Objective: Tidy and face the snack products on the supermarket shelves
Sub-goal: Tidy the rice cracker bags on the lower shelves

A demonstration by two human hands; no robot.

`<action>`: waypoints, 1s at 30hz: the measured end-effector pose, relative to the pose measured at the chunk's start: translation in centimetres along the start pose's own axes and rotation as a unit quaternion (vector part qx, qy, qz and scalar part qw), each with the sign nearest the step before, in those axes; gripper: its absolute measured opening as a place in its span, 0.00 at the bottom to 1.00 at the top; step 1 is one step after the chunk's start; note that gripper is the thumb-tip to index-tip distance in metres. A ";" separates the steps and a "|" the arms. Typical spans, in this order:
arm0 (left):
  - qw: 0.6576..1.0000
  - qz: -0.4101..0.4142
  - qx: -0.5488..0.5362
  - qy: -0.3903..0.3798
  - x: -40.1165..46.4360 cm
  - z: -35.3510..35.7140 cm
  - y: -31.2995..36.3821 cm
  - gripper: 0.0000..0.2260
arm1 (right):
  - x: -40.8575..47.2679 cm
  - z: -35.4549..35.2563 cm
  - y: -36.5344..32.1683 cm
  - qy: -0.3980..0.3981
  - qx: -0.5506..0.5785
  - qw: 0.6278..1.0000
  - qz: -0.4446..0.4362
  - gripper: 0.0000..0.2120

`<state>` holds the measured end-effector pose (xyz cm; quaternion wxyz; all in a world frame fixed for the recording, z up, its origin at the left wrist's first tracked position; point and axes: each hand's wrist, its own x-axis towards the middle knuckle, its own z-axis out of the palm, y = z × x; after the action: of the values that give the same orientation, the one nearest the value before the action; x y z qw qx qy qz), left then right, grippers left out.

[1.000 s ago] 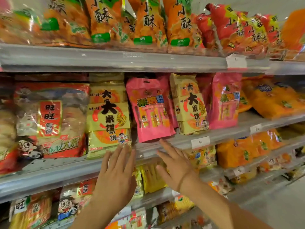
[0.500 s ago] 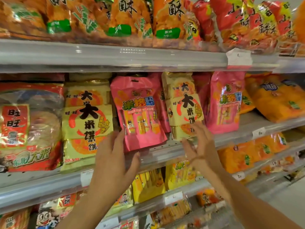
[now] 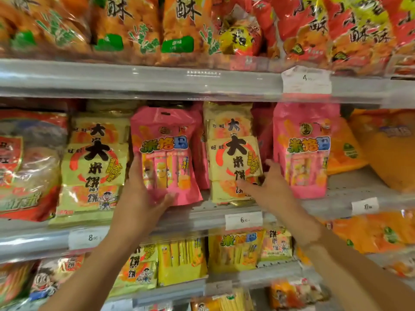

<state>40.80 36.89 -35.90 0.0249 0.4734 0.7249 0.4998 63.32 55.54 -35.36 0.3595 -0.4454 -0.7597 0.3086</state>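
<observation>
Nearest me, both forearms reach up from the bottom edge toward the middle shelf (image 3: 202,217). My left hand (image 3: 141,194) is wrapped around the lower left corner of a pink snack bag (image 3: 165,153): fingers run up its left edge, thumb presses on the front near the bottom. So the hand is closed on that bag, which stands upright on the middle shelf, centre-left. My right hand (image 3: 269,185) is spread, fingers loosely apart, touching the lower right corner of a yellow cracker pack (image 3: 233,162) just right of the pink bag. Cannot tell if it actually grips the pack or only pushes it; the fingertips are blurred.

Below the hands, the lower shelf carries yellow stick packs (image 3: 182,261) and more cracker bags. White price tags (image 3: 243,220) sit on the shelf rail.

Same depth as the hands: a bigger yellow cracker bag (image 3: 94,167) stands left of the pink bag, touching it, and a red and clear rice cracker bag (image 3: 27,162) is at far left. A second pink bag (image 3: 305,151) stands right of the cracker pack, with orange bags (image 3: 386,149) lying tilted beyond it on the right.

Farther up, the top shelf holds orange bags with green labels (image 3: 139,28) on the left and red bags (image 3: 336,30) on the right.
</observation>
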 end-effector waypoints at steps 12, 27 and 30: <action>0.997 -0.021 -0.077 0.001 0.4 -0.4 0.4 0.48 | 0.6 0.1 0.6 -0.002 -0.041 0.997 -0.064 0.17; 0.984 -0.054 -0.110 0.127 -3.0 -12.3 -2.9 0.49 | -1.7 8.7 -6.7 -0.072 0.101 0.989 -0.087 0.11; 0.984 -0.059 -0.098 0.136 -3.5 -14.2 -3.9 0.49 | -2.2 11.2 -8.1 -0.064 0.022 0.995 -0.075 0.17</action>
<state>32.88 24.25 -33.26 0.0015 0.3523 0.6958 0.6259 51.20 48.56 -35.79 0.3418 -0.3584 -0.8055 0.3255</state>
